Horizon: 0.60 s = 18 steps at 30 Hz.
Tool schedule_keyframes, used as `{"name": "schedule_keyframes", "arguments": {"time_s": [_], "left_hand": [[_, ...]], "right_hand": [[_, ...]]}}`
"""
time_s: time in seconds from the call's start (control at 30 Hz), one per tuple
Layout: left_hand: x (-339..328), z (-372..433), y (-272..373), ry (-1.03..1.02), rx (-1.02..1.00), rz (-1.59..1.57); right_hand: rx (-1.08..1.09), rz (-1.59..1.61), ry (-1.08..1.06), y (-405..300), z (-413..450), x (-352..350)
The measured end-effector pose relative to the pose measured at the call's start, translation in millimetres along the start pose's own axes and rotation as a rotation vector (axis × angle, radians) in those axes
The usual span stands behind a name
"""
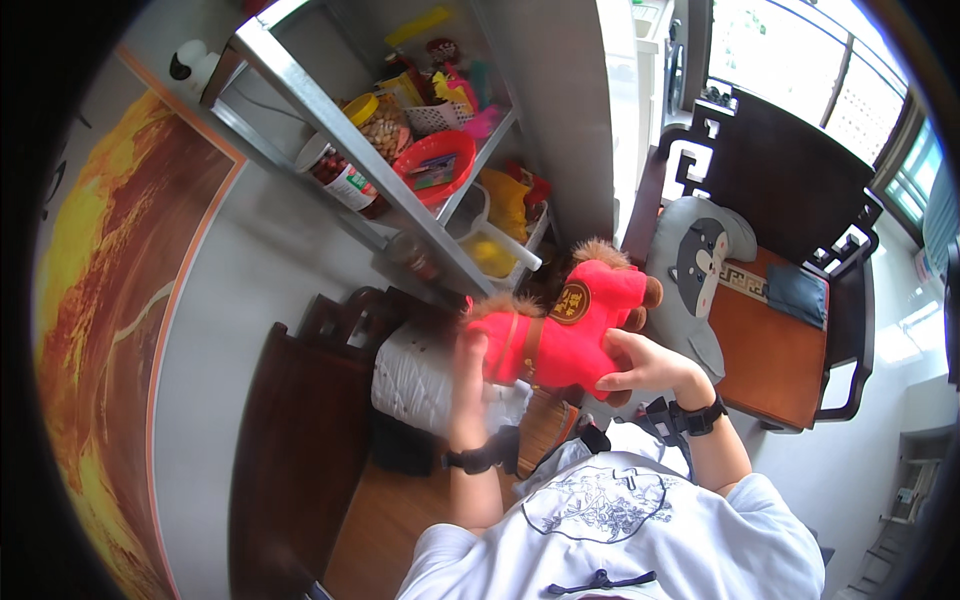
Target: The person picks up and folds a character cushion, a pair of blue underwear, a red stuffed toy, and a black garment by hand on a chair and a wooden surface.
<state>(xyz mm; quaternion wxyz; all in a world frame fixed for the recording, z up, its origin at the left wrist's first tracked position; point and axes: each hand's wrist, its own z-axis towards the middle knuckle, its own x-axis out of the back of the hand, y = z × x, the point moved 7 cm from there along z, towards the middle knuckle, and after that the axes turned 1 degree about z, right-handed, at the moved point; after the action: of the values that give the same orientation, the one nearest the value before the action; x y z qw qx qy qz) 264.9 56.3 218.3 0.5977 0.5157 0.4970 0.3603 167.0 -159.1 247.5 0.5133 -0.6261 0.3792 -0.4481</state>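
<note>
A red plush horse [555, 330] with fluffy brown tufts, brown feet and a round gold-lettered patch lies sideways between my two hands. My left hand [470, 390], partly blurred, is at its left end with the thumb against the red cloth. At the other side my right hand [652, 364] pinches one of the legs between thumb and fingers. Each wrist wears a black strap. The toy is held up before the shelf rack, and the fingers behind it are hidden.
A metal shelf rack [330, 112] holds a red plastic basin [435, 166], lidded jars and baskets. On the right, a dark wooden chair [780, 337] bears a grey dog-face cushion [694, 277]. A wooden bench [300, 450] with a white quilted bundle [409, 375] stands at left.
</note>
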Motion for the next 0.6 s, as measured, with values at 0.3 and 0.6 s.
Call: {"name": "schedule_keyframes", "arguments": {"time_s": [0.3,0.6], "left_hand": [[-58.2,14.3,-36.0,-0.155,0.111,0.015],[-210.5,-20.5,-39.1,-0.271,0.259,-0.067]], "right_hand": [[-0.102,0.091,0.306,19.0,-59.0,42.6],[-0.154,0.225,0.72,66.3,-161.1,137.7]]}}
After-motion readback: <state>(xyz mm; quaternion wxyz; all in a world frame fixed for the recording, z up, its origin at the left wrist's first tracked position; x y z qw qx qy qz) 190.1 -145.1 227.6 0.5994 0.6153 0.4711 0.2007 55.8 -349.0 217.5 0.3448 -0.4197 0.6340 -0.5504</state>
